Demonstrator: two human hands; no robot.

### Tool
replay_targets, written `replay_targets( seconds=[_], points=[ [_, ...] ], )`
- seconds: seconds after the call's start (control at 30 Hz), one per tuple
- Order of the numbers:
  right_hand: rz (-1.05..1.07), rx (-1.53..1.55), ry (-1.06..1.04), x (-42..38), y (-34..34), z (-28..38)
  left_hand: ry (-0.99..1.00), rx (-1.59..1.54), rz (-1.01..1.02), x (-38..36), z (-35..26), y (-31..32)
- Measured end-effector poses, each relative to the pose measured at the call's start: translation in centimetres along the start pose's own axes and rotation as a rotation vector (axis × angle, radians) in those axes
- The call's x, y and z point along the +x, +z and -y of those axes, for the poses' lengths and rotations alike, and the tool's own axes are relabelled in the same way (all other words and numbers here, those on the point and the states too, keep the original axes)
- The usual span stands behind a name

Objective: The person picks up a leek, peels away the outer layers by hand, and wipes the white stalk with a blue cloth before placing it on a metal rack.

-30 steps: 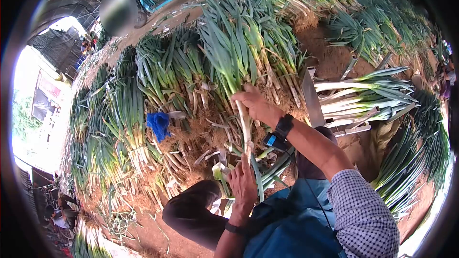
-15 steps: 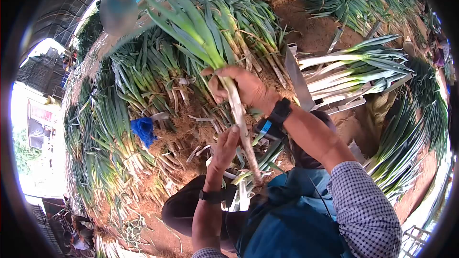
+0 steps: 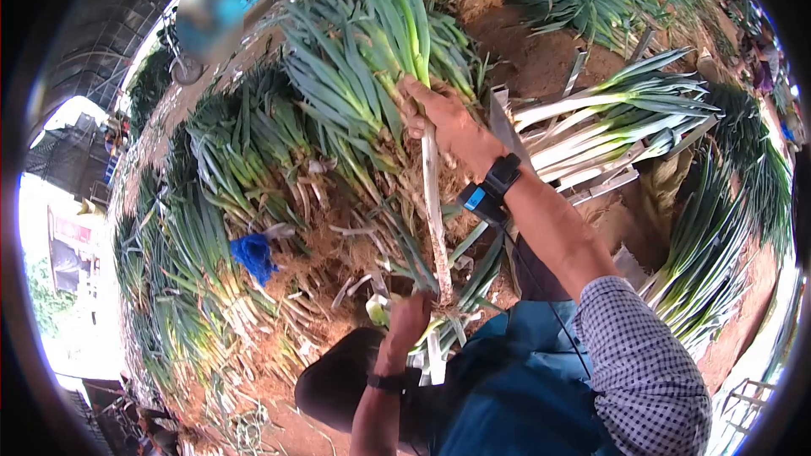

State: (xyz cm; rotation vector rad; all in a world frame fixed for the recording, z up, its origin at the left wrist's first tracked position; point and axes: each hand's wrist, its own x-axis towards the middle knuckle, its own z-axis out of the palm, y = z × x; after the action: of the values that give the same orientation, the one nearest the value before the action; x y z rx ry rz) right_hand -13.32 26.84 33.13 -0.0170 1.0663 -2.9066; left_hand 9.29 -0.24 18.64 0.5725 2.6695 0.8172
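My right hand (image 3: 443, 122) is closed around a leek (image 3: 432, 194) where the white shank meets the green leaves. The leek stands nearly upright in the view, leaves at the top and root end low near my lap. My left hand (image 3: 410, 318) is closed beside that root end; whatever its fingers hold is hidden. Loose green leaves (image 3: 477, 274) lie just behind the root end. Past my right forearm, cleaned leeks (image 3: 583, 131) with white shanks rest on a metal rack (image 3: 604, 186).
Heaps of untrimmed leeks (image 3: 228, 262) with earthy roots cover the ground to the left and ahead. A blue cloth-like bundle (image 3: 253, 257) lies among them. More leeks (image 3: 705, 245) are piled at right. A person with a blurred head (image 3: 209, 21) is at the far upper left.
My left hand has dropped from mid-shank to the root end and its fingers have closed. My right hand, still holding the leek, has moved slightly up and right; the leek is more upright.
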Motion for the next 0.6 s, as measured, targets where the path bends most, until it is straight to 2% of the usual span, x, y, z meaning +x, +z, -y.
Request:
replay_targets(
  seconds=[0.07,0.1,0.17,0.2,0.27,0.33,0.4,0.43,0.6],
  points=[
    [0.02,-0.016,-0.053,-0.1,0.0,0.9,-0.068,0.285,0.378,-1.7,7.2,3.3],
    [0.029,-0.03,-0.062,-0.2,0.0,1.2,-0.261,0.151,0.208,-3.0,7.1,2.3],
    [0.052,-0.002,-0.08,-0.9,0.4,1.8,-0.121,0.084,-0.141,-1.3,6.1,0.2],
    [0.039,-0.007,-0.063,-1.2,0.5,1.3,-0.051,0.073,-0.325,0.5,2.9,-3.0],
    [0.039,-0.011,-0.052,-1.0,0.7,0.6,-0.018,0.033,-0.487,4.1,-2.1,-7.7],
    [0.087,0.015,-0.079,-1.2,0.9,-0.7,0.075,-0.082,-0.592,7.5,-4.7,-9.6],
    [0.024,0.02,-0.048,-2.0,1.6,-1.6,0.038,-0.108,-0.647,9.8,-8.0,-10.3],
    [0.023,0.008,-0.026,-2.5,1.6,-1.9,0.08,0.026,-0.671,10.5,-8.5,-10.4],
    [0.029,0.06,0.051,-2.8,1.1,-3.5,0.199,0.103,-0.699,12.1,-8.8,-9.5]
  ],
)
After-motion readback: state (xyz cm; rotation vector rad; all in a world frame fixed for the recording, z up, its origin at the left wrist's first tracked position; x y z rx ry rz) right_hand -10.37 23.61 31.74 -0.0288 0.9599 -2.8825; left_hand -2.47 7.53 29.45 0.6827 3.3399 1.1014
